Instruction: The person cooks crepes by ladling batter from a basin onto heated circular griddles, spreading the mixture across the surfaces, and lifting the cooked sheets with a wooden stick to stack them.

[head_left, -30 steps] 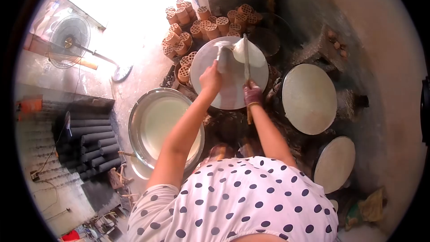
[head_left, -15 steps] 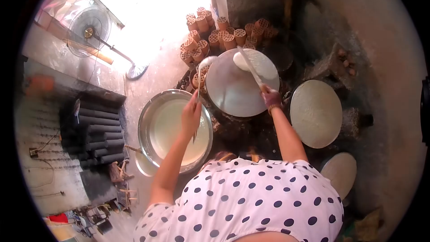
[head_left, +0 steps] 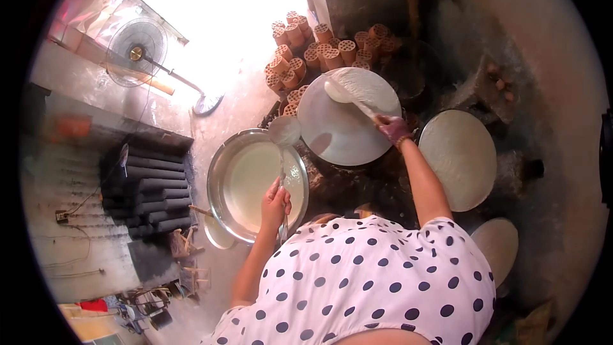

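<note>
My left hand [head_left: 276, 202] is closed around the long handle of a ladle [head_left: 285, 131]. The ladle's round bowl hangs over the right rim of a wide metal basin [head_left: 214, 201] of creamy white batter [head_left: 250, 182]. Gripped in my right hand [head_left: 393, 129], in a purplish glove, is a pale long-handled spreader [head_left: 362, 107]. Its far end lies on a layer of white batter [head_left: 367, 83] at the upper part of a round, flat steaming surface [head_left: 338, 137]. The lower part of that surface shows grey, with a dark shadow on it.
Reddish perforated briquettes [head_left: 297, 67] stand behind the round surface. To the right are two round pale covers [head_left: 458, 160], one nearer me. Black cylinders [head_left: 153, 185] are stacked at left, with a standing fan [head_left: 136, 53] beyond. A person's legs show at the top.
My left hand has drawn the ladle back toward me, from beside the round surface to the basin's rim. My right hand has moved slightly, and the spreader now lies more slanted to the left.
</note>
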Tool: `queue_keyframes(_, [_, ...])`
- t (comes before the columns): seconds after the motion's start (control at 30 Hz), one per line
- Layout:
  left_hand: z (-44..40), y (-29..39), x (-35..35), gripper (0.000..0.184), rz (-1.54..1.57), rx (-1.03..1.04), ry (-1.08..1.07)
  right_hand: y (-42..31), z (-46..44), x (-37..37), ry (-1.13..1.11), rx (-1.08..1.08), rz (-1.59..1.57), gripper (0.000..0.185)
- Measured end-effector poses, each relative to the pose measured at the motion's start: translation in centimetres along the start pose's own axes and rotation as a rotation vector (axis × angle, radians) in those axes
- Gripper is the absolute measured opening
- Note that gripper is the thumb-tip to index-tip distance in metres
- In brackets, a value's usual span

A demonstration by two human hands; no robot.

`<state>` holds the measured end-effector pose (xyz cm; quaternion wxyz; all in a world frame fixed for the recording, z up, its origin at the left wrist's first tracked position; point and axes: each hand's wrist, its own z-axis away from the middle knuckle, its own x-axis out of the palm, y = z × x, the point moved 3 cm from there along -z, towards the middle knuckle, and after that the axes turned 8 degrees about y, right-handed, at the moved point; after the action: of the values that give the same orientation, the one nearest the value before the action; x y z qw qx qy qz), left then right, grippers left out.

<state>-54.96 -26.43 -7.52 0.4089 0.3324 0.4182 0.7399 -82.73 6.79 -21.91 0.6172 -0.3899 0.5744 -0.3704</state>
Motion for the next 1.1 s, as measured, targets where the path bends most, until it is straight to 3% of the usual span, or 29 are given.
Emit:
queue_keyframes(0.03, [0.3,0.2,-0.2,0.045,0.014,0.014,0.017,2.0,-0.6,0.0,-0.009,-0.005,-0.003,0.038])
queue_keyframes(0.1, [1.0,0.3,-0.1,0.043,0.043,0.038,0.053,6.1,-1.2,0.3,0.252,0.258,-0.022,0.035])
queue_keyframes(0.13, [1.1,0.1,-0.1,0.043,0.037,0.036,0.060,4.4,-0.6,0.5,0.246,0.263,-0.026,0.035])
queue_keyframes(0.2, [1.0,-0.6,-0.3,0.042,0.071,0.013,0.099,-1.1,0.8,1.8,0.145,0.126,0.499,0.036])
queue_keyframes(0.23, [1.0,-1.0,-0.4,0.042,0.058,0.007,0.101,-3.8,1.1,2.1,0.061,0.226,0.522,0.035])
queue_keyframes(0.33, [0.6,-1.5,-0.2,0.042,0.086,-0.008,0.101,-4.7,-0.2,3.7,-0.072,0.093,0.452,0.035])
queue_keyframes(0.47, [1.2,-1.1,-0.4,0.041,0.103,0.011,0.127,-3.3,-1.1,-0.3,-0.137,0.050,0.420,0.039])
queue_keyframes(0.53, [1.5,-1.2,-0.3,0.041,0.091,0.022,0.152,-3.2,-1.1,-1.4,-0.049,0.114,0.268,0.042])
queue_keyframes(0.6, [1.8,-1.7,-0.4,0.041,0.124,0.015,0.169,-2.0,-1.2,-0.9,0.097,0.170,0.522,0.038])
queue_keyframes(0.67, [1.4,-2.7,-0.7,0.041,0.146,-0.005,0.170,-0.3,-1.7,2.0,0.012,0.171,0.605,0.034])
queue_keyframes(0.73, [1.3,-2.9,-0.2,0.041,0.176,-0.019,0.162,-1.7,-1.4,3.4,-0.127,-0.004,0.422,0.038])
queue_keyframes(0.87, [1.3,-2.9,0.0,0.041,0.176,-0.014,0.156,3.9,-4.3,2.5,-0.268,-0.137,0.326,0.049])
queue_keyframes(0.9, [1.5,-2.9,0.0,0.041,0.175,-0.010,0.156,0.2,-3.3,-0.1,-0.171,0.025,0.357,0.050])
queue_keyframes(1.0, [1.6,-3.0,0.1,0.041,0.182,-0.020,0.162,2.0,-4.8,1.6,-0.052,0.046,0.349,0.049])
queue_keyframes(1.03, [1.5,-3.1,-0.1,0.041,0.180,-0.022,0.167,-0.2,-4.3,1.8,-0.197,0.224,0.660,0.048])
queue_keyframes(1.07, [1.3,-3.2,-0.1,0.042,0.188,-0.030,0.164,-0.6,-3.9,2.2,-0.200,0.225,0.660,0.048])
queue_keyframes(1.1, [1.2,-3.4,-0.1,0.043,0.197,-0.039,0.162,-1.2,-3.3,2.7,-0.267,0.056,0.541,0.048])
